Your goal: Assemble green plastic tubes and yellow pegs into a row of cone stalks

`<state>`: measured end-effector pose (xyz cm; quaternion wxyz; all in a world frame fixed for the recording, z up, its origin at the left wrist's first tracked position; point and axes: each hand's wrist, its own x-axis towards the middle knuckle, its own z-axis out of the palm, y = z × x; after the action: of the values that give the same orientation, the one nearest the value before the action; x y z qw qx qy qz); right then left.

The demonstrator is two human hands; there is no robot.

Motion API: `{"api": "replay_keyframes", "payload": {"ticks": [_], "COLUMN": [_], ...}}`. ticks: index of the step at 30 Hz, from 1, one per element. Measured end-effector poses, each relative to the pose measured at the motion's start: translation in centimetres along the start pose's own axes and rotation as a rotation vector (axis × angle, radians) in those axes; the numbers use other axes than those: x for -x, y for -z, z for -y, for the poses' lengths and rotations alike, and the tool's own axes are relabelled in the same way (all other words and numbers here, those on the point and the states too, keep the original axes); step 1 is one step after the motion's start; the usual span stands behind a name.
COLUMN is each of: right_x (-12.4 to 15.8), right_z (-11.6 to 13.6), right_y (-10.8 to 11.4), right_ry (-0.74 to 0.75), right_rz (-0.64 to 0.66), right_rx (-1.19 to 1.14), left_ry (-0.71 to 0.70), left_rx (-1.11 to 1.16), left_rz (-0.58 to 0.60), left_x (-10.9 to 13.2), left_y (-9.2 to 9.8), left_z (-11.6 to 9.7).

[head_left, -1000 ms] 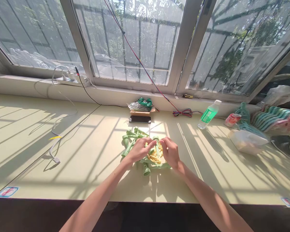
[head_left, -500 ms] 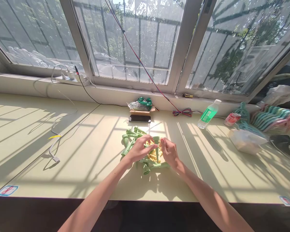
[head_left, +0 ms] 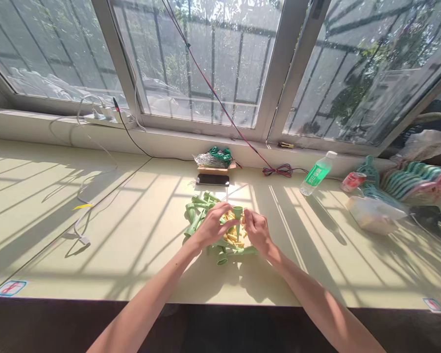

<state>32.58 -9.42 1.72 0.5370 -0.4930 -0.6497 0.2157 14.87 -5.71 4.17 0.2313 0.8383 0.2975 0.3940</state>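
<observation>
A green plastic cone with a cup-shaped top [head_left: 237, 212] stands upright between my hands, tip down. My left hand [head_left: 213, 226] is closed on it, thumb across its front near the cup. Right beside the cup, my right hand [head_left: 256, 229] has its fingers pinched together; whatever they hold is too small or hidden to make out. Beneath and behind the hands lies a pile of small yellow pieces [head_left: 232, 240], partly covered by my left hand. More green cones [head_left: 194, 223] lie heaped to the left, and others [head_left: 222, 257] lie in front of the yellow pieces.
A phone [head_left: 212, 180] lies before a small cardboard box [head_left: 216, 171] at the back. To the right stand a green-labelled bottle [head_left: 316, 174], a red can [head_left: 353, 181], a plastic bag [head_left: 377, 214] and several hangers [head_left: 411, 181]. A white cable [head_left: 81, 230] trails at left.
The cone in my left hand has tilted, so its open cup shows more and its tip sits higher in view. My right hand has barely moved.
</observation>
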Motion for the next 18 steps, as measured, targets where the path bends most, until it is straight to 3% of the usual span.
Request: {"api": "replay_keyframes", "payload": {"ticks": [9, 13, 18], "right_x": [0.04, -0.03, -0.44], "right_z": [-0.14, -0.19, -0.39], "right_y": [-0.07, -0.07, 0.55], "right_ry": [-0.049, -0.045, 0.036], "right_rz": [0.018, 0.032, 0.057], "right_rx": [-0.015, 0.002, 0.041], "left_ry": [-0.01, 0.085, 0.211], "left_rx": [-0.015, 0.043, 0.28], "left_rz": [-0.013, -0.012, 0.015], "left_x": [0.02, 0.11, -0.08], "left_y": [-0.12, -0.09, 0.43], "left_z": [0.09, 0.14, -0.17]}}
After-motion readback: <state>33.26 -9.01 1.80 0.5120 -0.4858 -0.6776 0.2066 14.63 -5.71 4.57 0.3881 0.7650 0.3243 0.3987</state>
